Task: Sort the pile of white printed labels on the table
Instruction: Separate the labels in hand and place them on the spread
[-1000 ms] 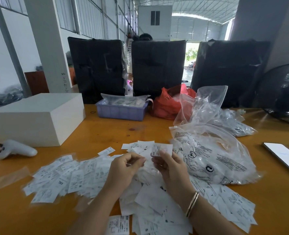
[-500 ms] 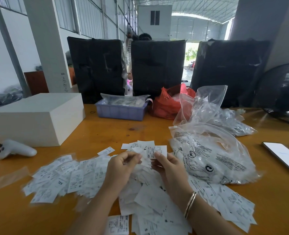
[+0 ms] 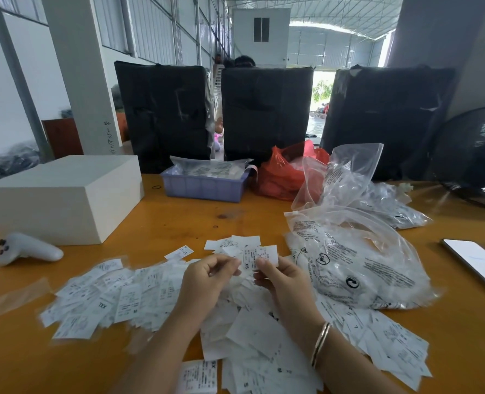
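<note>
A loose pile of white printed labels (image 3: 127, 300) spreads across the wooden table (image 3: 178, 217), from the left past my forearms to the right. My left hand (image 3: 207, 282) and my right hand (image 3: 282, 280) meet just above the pile's middle. Between their fingertips they pinch a white label (image 3: 259, 255) marked XS, held upright. A few separate labels (image 3: 235, 243) lie just beyond my hands.
A clear printed plastic bag (image 3: 357, 268) lies right of my hands, more bags behind it. A phone (image 3: 477, 263) lies at the far right. A white box (image 3: 62, 197) and a white controller (image 3: 26, 250) sit left. A purple tray (image 3: 204, 187) and red bag (image 3: 281, 172) stand behind.
Both hands have drawn closer together and lifted slightly. The label between them has turned upright, its XS print now facing me.
</note>
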Demonstrator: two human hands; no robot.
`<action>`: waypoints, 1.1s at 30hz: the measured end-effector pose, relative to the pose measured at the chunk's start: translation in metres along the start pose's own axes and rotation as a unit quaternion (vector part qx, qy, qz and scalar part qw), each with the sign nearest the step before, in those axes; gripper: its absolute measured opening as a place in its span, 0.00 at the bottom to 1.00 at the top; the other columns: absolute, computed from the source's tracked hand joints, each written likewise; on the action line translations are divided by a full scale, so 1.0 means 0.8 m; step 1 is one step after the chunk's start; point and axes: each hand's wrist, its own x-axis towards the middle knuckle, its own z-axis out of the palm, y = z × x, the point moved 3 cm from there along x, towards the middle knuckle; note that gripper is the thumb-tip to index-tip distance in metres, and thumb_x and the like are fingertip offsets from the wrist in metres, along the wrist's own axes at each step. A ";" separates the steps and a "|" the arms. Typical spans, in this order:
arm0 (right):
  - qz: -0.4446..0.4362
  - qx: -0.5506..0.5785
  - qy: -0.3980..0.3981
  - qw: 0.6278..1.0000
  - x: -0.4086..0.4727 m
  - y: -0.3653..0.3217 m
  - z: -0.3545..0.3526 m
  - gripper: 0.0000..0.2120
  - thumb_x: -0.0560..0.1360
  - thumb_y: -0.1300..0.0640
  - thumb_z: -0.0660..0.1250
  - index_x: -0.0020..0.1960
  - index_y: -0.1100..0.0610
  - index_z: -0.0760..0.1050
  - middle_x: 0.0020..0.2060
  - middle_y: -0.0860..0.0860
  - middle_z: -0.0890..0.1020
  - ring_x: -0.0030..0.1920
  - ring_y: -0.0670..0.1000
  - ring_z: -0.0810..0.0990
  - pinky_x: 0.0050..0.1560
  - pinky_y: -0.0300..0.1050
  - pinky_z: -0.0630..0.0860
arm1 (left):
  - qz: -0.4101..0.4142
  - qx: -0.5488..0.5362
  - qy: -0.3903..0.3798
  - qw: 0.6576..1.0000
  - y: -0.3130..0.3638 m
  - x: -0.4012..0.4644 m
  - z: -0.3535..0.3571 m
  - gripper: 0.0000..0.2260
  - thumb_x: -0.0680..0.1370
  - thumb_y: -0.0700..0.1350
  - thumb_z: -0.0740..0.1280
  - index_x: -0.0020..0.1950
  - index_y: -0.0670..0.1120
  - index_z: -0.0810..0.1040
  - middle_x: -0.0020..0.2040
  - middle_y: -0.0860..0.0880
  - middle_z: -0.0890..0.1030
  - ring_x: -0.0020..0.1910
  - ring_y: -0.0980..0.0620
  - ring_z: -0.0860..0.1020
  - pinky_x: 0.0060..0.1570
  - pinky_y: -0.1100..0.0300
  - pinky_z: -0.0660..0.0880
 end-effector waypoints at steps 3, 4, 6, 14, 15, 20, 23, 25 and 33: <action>0.001 -0.029 -0.003 1.000 0.000 0.000 -0.001 0.08 0.72 0.59 0.71 0.34 0.55 0.82 0.30 0.50 0.82 0.33 0.45 0.80 0.37 0.36 0.77 | -0.015 -0.023 0.009 1.000 0.000 0.000 -0.001 0.04 0.76 0.50 0.69 0.43 0.53 0.81 0.38 0.59 0.84 0.41 0.65 0.80 0.37 0.76 0.72; 0.000 -0.040 -0.008 0.999 0.000 0.000 -0.001 0.08 0.73 0.60 0.70 0.35 0.55 0.81 0.30 0.49 0.82 0.33 0.45 0.79 0.37 0.35 0.77 | -0.023 -0.037 0.012 0.999 0.000 0.000 -0.002 0.03 0.75 0.50 0.69 0.44 0.53 0.81 0.38 0.59 0.84 0.41 0.64 0.81 0.37 0.76 0.73; -0.002 -0.068 -0.015 0.998 0.000 0.001 -0.001 0.06 0.74 0.59 0.69 0.38 0.57 0.79 0.30 0.48 0.81 0.33 0.44 0.79 0.37 0.36 0.76 | -0.039 -0.062 0.008 0.997 0.000 0.001 -0.004 0.03 0.75 0.50 0.70 0.45 0.52 0.81 0.39 0.58 0.85 0.40 0.63 0.81 0.36 0.75 0.73; -0.009 -0.010 -0.003 1.000 0.000 -0.002 -0.004 0.05 0.76 0.60 0.66 0.43 0.62 0.77 0.33 0.53 0.82 0.34 0.48 0.79 0.37 0.39 0.76 | -0.058 -0.089 -0.042 0.993 0.001 0.000 0.001 0.01 0.74 0.43 0.71 0.44 0.48 0.83 0.38 0.52 0.86 0.39 0.58 0.83 0.37 0.72 0.75; -0.008 0.015 0.009 1.000 0.001 -0.004 -0.006 0.06 0.76 0.60 0.66 0.44 0.62 0.77 0.33 0.54 0.81 0.34 0.49 0.79 0.37 0.40 0.76 | -0.059 -0.094 -0.043 0.993 0.000 0.000 0.001 0.01 0.74 0.43 0.71 0.44 0.48 0.83 0.38 0.51 0.86 0.39 0.58 0.83 0.37 0.72 0.75; 0.004 0.048 0.024 0.999 0.005 -0.005 -0.010 0.06 0.75 0.60 0.67 0.43 0.63 0.78 0.33 0.55 0.81 0.33 0.50 0.78 0.38 0.42 0.76 | -0.053 -0.088 -0.055 0.993 0.001 -0.001 0.001 0.02 0.75 0.44 0.70 0.43 0.50 0.83 0.38 0.52 0.86 0.39 0.58 0.83 0.38 0.72 0.75; 0.011 0.031 0.007 0.999 0.003 -0.002 -0.005 0.06 0.75 0.60 0.67 0.44 0.63 0.78 0.33 0.55 0.80 0.33 0.49 0.78 0.36 0.40 0.76 | -0.049 -0.090 -0.051 0.993 0.001 -0.001 0.000 0.02 0.75 0.45 0.70 0.44 0.50 0.83 0.39 0.52 0.86 0.39 0.58 0.83 0.38 0.72 0.75; 0.011 0.029 -0.002 1.000 0.002 -0.003 -0.003 0.05 0.75 0.61 0.66 0.43 0.63 0.77 0.32 0.54 0.80 0.32 0.48 0.78 0.35 0.38 0.76 | -0.053 -0.101 -0.046 0.992 0.002 -0.001 0.000 0.02 0.75 0.45 0.70 0.45 0.49 0.83 0.39 0.51 0.86 0.39 0.58 0.83 0.38 0.71 0.76; 0.001 0.003 -0.015 1.000 -0.002 -0.004 0.001 0.06 0.75 0.62 0.67 0.40 0.62 0.77 0.30 0.53 0.81 0.32 0.48 0.78 0.35 0.38 0.76 | -0.068 -0.113 -0.032 0.991 -0.001 -0.001 0.000 0.03 0.75 0.43 0.70 0.46 0.49 0.83 0.38 0.52 0.86 0.38 0.60 0.82 0.36 0.72 0.74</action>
